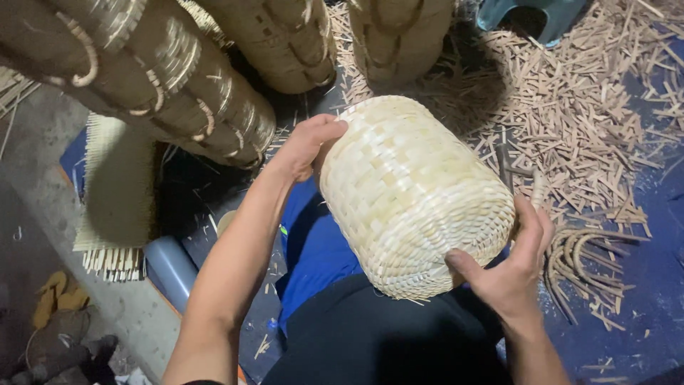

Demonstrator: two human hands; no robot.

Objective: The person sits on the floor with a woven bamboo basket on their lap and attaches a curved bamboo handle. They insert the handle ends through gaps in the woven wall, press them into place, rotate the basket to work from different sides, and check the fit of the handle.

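Observation:
A pale woven bamboo basket point(410, 192) lies on its side over my lap, its rounded body facing up. My left hand point(306, 146) grips its far left edge, thumb curled over the weave. My right hand point(509, 267) clasps the near end on the right, thumb pressed against the tight bottom rows. Both hands hold the basket between them.
Stacks of finished darker baskets point(164, 78) lie at the top left and top middle. Bamboo offcuts point(570, 107) litter the dark floor to the right, with curved cane strips point(581, 257) beside my right hand. A flat woven mat point(117, 189) and a grey pipe point(171, 267) lie at left.

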